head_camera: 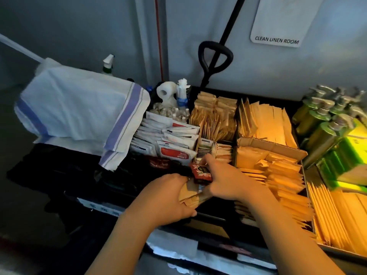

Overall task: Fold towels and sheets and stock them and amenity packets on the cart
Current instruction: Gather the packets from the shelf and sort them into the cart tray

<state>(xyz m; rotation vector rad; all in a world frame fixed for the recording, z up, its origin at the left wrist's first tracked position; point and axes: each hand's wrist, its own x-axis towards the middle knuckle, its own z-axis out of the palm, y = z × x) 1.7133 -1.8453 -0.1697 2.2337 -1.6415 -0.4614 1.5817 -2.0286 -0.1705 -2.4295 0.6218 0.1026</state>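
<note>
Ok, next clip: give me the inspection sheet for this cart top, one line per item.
Surface: black cart tray, split into compartments, nearly full.
Job's things: kraft packets upright in rows; white and red sachets at left; striped towel draped over the left end.
Clutter: toilet roll, small bottles, green pump bottles at right.
Hands: left hand grips a bundle of kraft packets; right hand pinches a red packet.
Cables: nothing seen.
Surroundings: CLEAN LINEN ROOM sign on the wall; black handle; spray bottle.
</note>
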